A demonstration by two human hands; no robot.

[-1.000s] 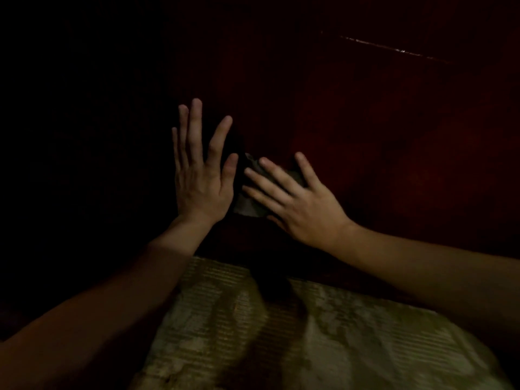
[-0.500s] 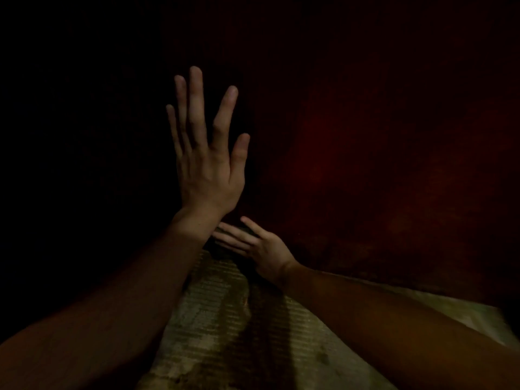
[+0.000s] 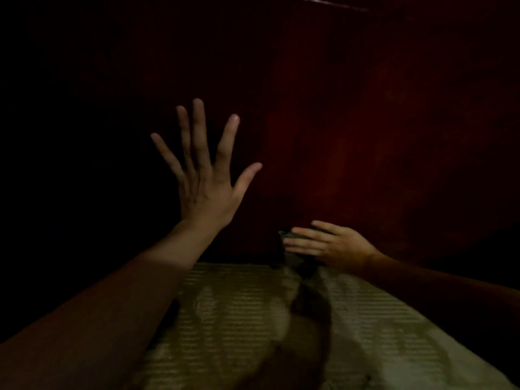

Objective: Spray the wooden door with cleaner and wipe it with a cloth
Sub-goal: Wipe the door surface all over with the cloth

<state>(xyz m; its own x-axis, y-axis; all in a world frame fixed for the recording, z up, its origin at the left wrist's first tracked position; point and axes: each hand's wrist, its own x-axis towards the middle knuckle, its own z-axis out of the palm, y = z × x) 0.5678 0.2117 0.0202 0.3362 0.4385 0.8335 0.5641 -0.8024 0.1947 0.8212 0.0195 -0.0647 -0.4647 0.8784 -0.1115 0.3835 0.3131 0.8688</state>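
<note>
The scene is very dark. A dark reddish wooden door [image 3: 380,142] fills the upper right. My left hand [image 3: 205,175] is raised flat against the door's left part, fingers spread, holding nothing. My right hand [image 3: 329,243] is low on the door, near its bottom edge, fingers stretched flat over a small grey cloth [image 3: 287,235]. Only a corner of the cloth shows past the fingertips. No spray bottle is visible.
A pale patterned floor [image 3: 253,319] lies below the door, with dark shadows of my arms across it. The left side of the view is black and nothing can be made out there.
My right hand with the cloth went down the door, then slid right along its bottom edge. My left hand stayed raised against the door and spread its fingers wider.
</note>
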